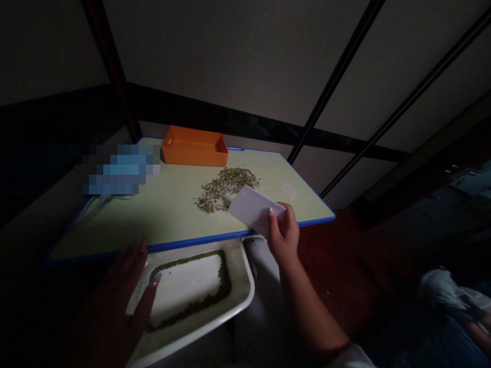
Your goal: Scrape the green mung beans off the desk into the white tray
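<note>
My right hand (284, 231) pinches a thin white rectangular plastic card (251, 207), thumb on top. The card is tilted over the near edge of the table, beside a spread of small green beans or seeds (230, 184). Below the table edge is a white tray (245, 301), with more green grains (222, 286) gathered along the inside of its walls. My left hand (123, 301) is in deep shadow at the tray's left end. Its fingers are stretched and apart, the thumb over the tray and the fingertips near the table edge.
An orange open box (195, 153) stands at the back of the pale table (161, 204) with blue edging. A small pale patch of grains (287, 190) lies to the right. A blurred-out blue item (123, 168) is at left. Another person's arm (475, 327) shows at far right.
</note>
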Available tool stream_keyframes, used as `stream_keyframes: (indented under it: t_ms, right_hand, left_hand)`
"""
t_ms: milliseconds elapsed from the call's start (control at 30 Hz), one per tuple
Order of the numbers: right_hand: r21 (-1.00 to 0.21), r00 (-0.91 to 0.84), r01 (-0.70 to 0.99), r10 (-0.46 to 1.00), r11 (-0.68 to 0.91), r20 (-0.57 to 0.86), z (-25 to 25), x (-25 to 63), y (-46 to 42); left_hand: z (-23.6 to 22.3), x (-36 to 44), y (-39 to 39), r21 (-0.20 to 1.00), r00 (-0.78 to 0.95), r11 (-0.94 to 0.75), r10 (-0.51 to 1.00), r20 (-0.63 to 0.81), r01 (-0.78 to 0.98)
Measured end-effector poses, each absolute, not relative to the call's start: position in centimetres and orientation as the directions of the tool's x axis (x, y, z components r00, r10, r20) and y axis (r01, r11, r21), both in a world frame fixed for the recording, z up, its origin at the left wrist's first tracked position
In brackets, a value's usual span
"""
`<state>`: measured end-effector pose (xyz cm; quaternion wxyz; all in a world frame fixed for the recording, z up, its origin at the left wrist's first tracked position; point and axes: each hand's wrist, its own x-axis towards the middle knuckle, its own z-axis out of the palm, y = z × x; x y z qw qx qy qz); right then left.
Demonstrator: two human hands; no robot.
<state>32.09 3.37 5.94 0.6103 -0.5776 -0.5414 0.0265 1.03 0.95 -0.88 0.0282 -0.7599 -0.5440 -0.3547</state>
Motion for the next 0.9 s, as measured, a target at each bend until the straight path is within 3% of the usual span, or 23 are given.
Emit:
stream_keyframes:
  t_ms: [367, 467, 533, 600, 700, 900]
  right_hand:
    - [-0.651, 0.358, 0.672, 0.615, 0.352, 0.702, 6.5, 31.4, 1.8]
    - [-0.462, 0.153, 0.767, 0.573, 0.445, 0.805, 6.9, 30.3, 0.4]
    - [-0.220, -0.135, 0.780, 0.500, 0.586, 0.855, 6.8, 29.0, -0.4]
    - [-0.047, -0.303, 0.762, 0.420, 0.646, 0.855, 6.6, 27.7, -1.0]
    - [0.063, -0.386, 0.795, 0.422, 0.604, 0.820, 6.4, 26.2, -1.2]
    - [0.133, -0.432, 0.831, 0.477, 0.540, 0.765, 6.5, 25.5, -0.4]
  left_hand:
    - [-1.0, 1.1, 0.9, 0.349, 0.154, -0.402, 0.813, 0.562, 0.846]
    - [-1.0, 1.2, 0.8, 0.366, 0.135, -0.390, 0.818, 0.560, 0.845]
    - [-1.0, 1.1, 0.8, 0.382, 0.126, -0.388, 0.821, 0.558, 0.839]
    - [-1.0, 1.1, 0.9, 0.389, 0.126, -0.387, 0.826, 0.550, 0.836]
    - [-1.0, 1.0, 0.9, 0.377, 0.143, -0.396, 0.824, 0.549, 0.837]
    - [-1.0, 0.9, 1.1, 0.348, 0.167, -0.437, 0.788, 0.593, 0.829]
